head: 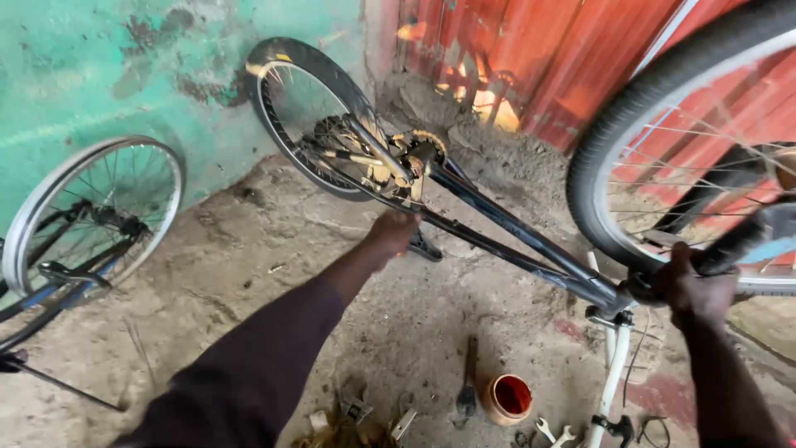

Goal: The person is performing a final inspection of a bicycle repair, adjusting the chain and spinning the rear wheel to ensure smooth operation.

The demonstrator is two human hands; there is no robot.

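Upside-down dark-blue steel bike frame (514, 236): left hand (391, 232) wrapped around its tube, right hand (695, 286) clamped, probably on the fork; both wheels mounted, tools untouched on the floor's near edge.

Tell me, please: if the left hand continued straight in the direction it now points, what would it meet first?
The left hand already rests at the dark bicycle frame. Straight on, it would probably meet the chainring and crank, then the rear wheel; depth is unclear.

Bicycle frame (497, 224): dark blue-black; tyres (638, 116) black, rims silver; chainring (419, 149) yellowish; handlebar stem (615, 373) white; small pot (507, 398) orange outside, red inside; wall (124, 75) patchy green; metal sheet (564, 58) rusty red, ribbed; sleeve (249, 373) dark purple; ground (249, 249) grey-brown
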